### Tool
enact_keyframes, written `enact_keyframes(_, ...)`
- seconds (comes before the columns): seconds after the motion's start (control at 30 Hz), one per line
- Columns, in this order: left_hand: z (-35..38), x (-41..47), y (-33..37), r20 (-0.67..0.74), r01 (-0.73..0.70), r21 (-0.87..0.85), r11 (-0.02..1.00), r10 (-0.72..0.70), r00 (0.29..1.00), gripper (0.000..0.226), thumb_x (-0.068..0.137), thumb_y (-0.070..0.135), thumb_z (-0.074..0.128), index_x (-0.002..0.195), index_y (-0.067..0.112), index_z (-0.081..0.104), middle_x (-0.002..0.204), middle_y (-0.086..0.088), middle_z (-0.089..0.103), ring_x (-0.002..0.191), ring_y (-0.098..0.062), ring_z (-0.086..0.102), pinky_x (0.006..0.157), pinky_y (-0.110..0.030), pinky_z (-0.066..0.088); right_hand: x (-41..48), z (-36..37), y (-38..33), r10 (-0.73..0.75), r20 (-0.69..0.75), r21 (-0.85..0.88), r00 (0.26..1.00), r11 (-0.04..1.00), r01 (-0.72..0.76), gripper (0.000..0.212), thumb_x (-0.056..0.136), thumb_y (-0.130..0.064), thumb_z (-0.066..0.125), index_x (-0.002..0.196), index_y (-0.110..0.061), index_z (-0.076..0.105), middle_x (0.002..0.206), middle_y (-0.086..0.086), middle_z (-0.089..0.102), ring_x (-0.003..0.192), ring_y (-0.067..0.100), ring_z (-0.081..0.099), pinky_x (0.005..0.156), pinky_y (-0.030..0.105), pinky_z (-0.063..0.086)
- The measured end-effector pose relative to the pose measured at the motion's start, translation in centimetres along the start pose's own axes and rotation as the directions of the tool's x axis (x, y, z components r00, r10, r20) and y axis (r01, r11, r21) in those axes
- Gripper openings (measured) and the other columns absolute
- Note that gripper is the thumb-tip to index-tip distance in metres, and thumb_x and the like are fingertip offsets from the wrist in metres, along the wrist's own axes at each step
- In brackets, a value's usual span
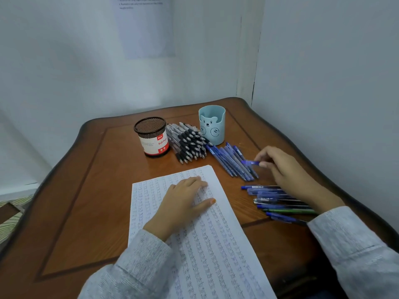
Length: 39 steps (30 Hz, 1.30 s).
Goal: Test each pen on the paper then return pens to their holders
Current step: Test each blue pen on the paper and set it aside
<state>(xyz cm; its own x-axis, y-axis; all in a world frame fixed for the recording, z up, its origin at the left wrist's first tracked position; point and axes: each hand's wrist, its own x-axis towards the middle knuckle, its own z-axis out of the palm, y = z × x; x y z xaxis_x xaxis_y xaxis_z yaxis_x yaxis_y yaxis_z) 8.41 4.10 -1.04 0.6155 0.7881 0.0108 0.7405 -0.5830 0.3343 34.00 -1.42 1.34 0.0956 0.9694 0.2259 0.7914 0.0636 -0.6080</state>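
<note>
Paper (216,244) nearest, covered in scribble rows; left hand (183,203) flat on it, fingers straight, pinning it down; loose pens (278,201) lie beside and under the right forearm. Right hand (287,173) pinches a blue pen (250,162) between thumb and fingertips, over the blue row (228,160); black row (190,145) beyond, between mesh holder (152,137) and bear cup (212,126); no pens stick out of either. Likely step: taking the next pen to test; next move needs the tip on a bare patch, few left. Wooden table (86,190) in a corner of pale walls (64,72); printed sheet (144,29) on the far one.

Wooden table (86,190); printed sheet (144,29) on wall (64,61)
</note>
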Motion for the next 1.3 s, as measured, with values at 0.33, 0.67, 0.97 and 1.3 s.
enact_keyframes(0.33, -1.1, 0.4, -0.9, 0.092, -0.103, 0.018, 0.995, 0.101, 0.991, 0.055, 0.088, 0.059, 0.050, 0.137, 0.034, 0.045, 0.146, 0.016, 0.038, 0.133, -0.004, 0.031, 0.109, -0.030, 0.024, 0.0, 0.9, -6.8, 0.115, -0.141, 0.509, 0.983, 0.860, -0.028, 0.057, 0.076, -0.064, 0.049, 0.045, -0.016, 0.046, 0.050, 0.009, 0.043, 0.051, 0.020, 0.043, 0.080, 0.016, 0.044)
enact_keyframes(0.67, -1.1, 1.5, -2.6, 0.068, -0.195, 0.001, 0.981, 0.194, 0.979, 0.059, 0.085, 0.061, 0.053, 0.133, 0.027, 0.053, 0.139, 0.013, 0.040, 0.123, -0.004, 0.034, 0.107, -0.027, 0.028, 1.4, 1.7, -7.5, 0.121, 0.082, 0.918, 0.989, 0.378, -0.122, 0.052, 0.090, -0.048, 0.043, 0.074, -0.005, 0.067, 0.056, -0.001, 0.047, 0.039, 0.008, 0.021, 0.042, 0.020, 0.020)
enact_keyframes(0.97, -1.1, 0.9, -4.4, 0.068, -0.218, -0.001, 0.976, 0.217, 0.974, 0.065, 0.081, 0.072, 0.044, 0.135, 0.037, 0.045, 0.143, 0.021, 0.039, 0.129, 0.003, 0.032, 0.102, -0.023, 0.023, 3.3, 5.4, -5.3, 0.292, 0.267, 0.901, 0.919, 0.263, -0.345, 0.079, 0.102, -0.050, 0.014, 0.106, 0.009, 0.066, 0.058, 0.012, 0.057, 0.044, 0.014, 0.041, 0.038, 0.021, 0.034)
enact_keyframes(1.3, 0.3, 1.1, -5.6, -0.007, -0.232, -0.063, 0.971, 0.232, 0.973, 0.076, 0.078, 0.079, 0.030, 0.140, 0.037, 0.039, 0.143, 0.022, 0.034, 0.130, 0.006, 0.024, 0.106, -0.022, 0.019, 5.9, 9.9, -5.7, 0.352, -0.033, 0.756, 0.935, 0.621, -0.207, 0.038, 0.089, -0.031, 0.066, 0.066, -0.007, 0.048, 0.052, 0.014, 0.059, 0.029, 0.015, 0.042, 0.030, 0.021, 0.032)
